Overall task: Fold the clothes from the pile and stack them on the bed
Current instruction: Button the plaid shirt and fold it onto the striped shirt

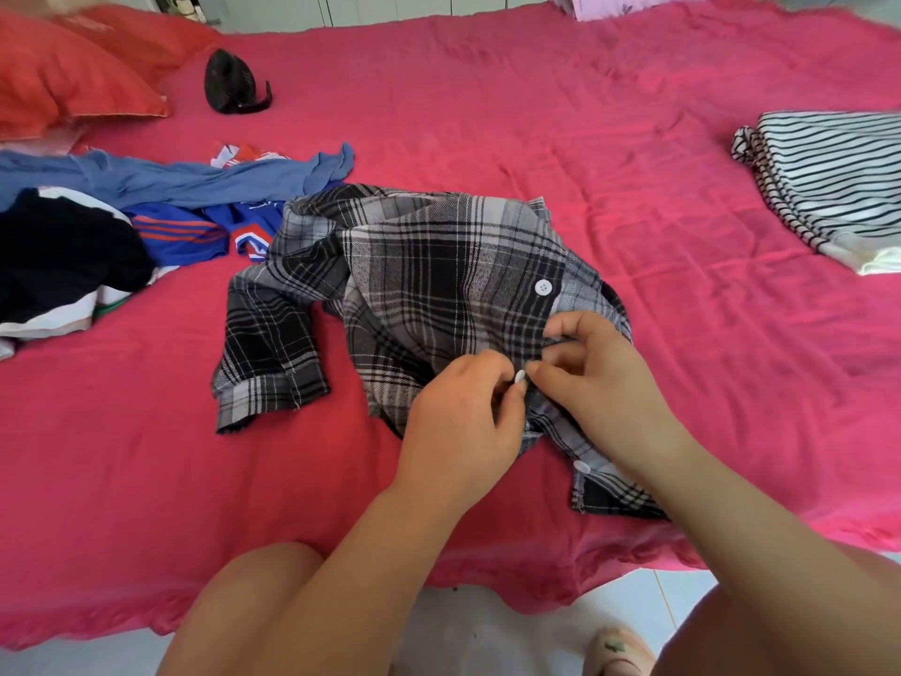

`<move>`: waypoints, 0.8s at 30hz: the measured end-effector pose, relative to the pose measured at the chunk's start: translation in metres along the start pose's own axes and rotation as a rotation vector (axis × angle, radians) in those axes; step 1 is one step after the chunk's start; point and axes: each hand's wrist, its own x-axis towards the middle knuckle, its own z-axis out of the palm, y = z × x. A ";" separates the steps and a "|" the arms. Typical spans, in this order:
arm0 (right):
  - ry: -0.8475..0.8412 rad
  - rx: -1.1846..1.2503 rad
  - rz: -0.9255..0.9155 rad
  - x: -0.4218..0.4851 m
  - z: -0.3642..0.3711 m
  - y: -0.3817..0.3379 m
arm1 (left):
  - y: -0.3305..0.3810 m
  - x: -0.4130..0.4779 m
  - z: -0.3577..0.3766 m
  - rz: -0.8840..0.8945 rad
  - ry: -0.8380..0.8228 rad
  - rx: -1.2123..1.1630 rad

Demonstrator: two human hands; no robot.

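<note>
The shirt [429, 275], judged soft, light and limp, lies mid-bed [634, 139] with the pile [146, 187] at 9 o'clock; left hand [463, 417] pinches a button [520, 378], right hand [599, 378] pinches the placket, and the shoulders are the best hold for folding.

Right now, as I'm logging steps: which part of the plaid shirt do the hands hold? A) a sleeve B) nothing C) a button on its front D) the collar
C: the left hand pinches a white button, the right hand the shirt front beside it; the sleeve lies untouched.
</note>
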 end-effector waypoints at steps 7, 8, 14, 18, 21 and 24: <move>-0.029 -0.143 -0.092 0.002 -0.001 -0.004 | 0.006 0.011 -0.007 -0.314 -0.159 -0.297; -0.034 -0.134 -0.092 0.002 -0.001 -0.005 | 0.008 0.013 -0.010 -0.421 -0.186 -0.426; -0.019 -0.024 -0.048 0.003 -0.005 -0.005 | 0.005 0.025 -0.018 -0.710 -0.310 -0.866; -0.012 -0.006 -0.064 0.000 -0.010 -0.005 | -0.002 0.027 -0.014 -0.550 -0.152 -0.580; -0.013 -0.199 -0.200 -0.013 -0.024 -0.009 | -0.009 0.027 -0.010 -0.595 -0.022 -0.574; -0.084 -0.497 -0.392 -0.028 -0.030 -0.008 | -0.008 0.027 -0.007 -0.536 -0.012 -0.509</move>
